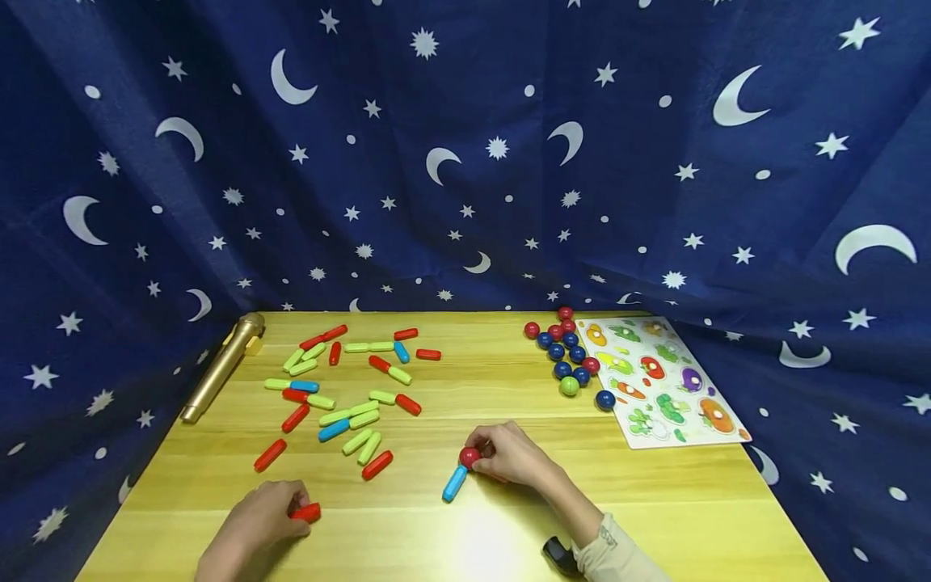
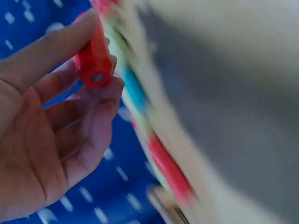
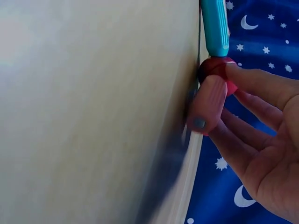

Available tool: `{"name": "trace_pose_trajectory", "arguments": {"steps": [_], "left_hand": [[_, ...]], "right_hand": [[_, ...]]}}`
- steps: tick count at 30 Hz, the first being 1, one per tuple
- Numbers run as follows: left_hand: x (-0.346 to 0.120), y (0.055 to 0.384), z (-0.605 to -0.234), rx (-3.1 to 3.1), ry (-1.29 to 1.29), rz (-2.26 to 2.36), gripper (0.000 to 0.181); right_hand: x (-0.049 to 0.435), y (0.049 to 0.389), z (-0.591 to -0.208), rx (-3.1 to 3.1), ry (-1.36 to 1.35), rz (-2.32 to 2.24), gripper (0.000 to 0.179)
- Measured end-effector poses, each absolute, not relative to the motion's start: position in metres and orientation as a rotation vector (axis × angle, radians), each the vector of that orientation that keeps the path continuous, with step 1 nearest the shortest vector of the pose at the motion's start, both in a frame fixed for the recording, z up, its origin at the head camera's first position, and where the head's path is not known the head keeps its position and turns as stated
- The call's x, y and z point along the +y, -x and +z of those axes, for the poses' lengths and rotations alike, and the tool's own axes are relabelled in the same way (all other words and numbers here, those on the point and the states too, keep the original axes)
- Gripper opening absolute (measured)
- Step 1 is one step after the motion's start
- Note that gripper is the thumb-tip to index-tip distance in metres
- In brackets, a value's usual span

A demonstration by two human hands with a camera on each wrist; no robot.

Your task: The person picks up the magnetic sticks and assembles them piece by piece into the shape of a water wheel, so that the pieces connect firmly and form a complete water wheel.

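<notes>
At the near side of the tabletop (image 1: 407, 554), we see the left hand (image 1: 260, 517) pinching a red rod (image 1: 309, 512) between thumb and fingers, its metal tip (image 2: 97, 78) exposed. Slightly farther in, we find the right hand (image 1: 509, 454) gripping a red ball (image 1: 469, 457), a blue rod (image 1: 454, 483) meeting the ball and a second red rod (image 3: 209, 102) beside it; whether that one's hidden end touches, we cannot tell. For clean handling, we would keep the pinch on the ball firm but light, fingertips clear of its joining spots, and offer any rod slowly and tip first, so that the blue one is not knocked askew. Beyond the hands, we count many loose red, yellow-green and blue rods (image 1: 270, 455) at left, some end to end; at right, a vegetable puzzle board (image 1: 658, 386) lies beside red, blue and green balls (image 1: 569, 386). Farther left we spot a gold toy microphone (image 1: 221, 372), and behind everything, a navy moon-and-star curtain (image 1: 465, 105)
</notes>
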State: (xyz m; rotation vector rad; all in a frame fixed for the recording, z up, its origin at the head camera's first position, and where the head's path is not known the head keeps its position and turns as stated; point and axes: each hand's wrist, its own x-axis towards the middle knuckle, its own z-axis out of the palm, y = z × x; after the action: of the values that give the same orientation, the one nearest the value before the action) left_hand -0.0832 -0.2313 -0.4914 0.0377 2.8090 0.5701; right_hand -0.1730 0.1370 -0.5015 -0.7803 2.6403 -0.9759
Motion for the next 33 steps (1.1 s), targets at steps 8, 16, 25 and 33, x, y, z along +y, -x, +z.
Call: {"name": "trace_pose_trajectory", "arguments": {"steps": [8, 16, 25, 33], "left_hand": [[-0.127, 0.132, -0.481, 3.072, -0.569, 0.496, 0.017], [-0.082, 0.155, -0.497, 3.082, -0.82, 0.298, 0.015], [-0.066, 0.14, -0.514, 3.039, -0.819, 0.311, 0.023], [-0.067, 0.142, -0.506, 3.118, -0.795, 0.247, 0.036]], "right_hand": [[0.135, 0.174, -0.498, 2.623, 0.81, -0.953, 0.017], [0.131, 0.174, -0.493, 2.623, 0.88, -0.887, 0.025], [0.136, 0.165, -0.507, 2.583, 0.83, -0.933, 0.021], [0.129, 0.174, -0.499, 2.612, 0.853, -0.918, 0.019]]}}
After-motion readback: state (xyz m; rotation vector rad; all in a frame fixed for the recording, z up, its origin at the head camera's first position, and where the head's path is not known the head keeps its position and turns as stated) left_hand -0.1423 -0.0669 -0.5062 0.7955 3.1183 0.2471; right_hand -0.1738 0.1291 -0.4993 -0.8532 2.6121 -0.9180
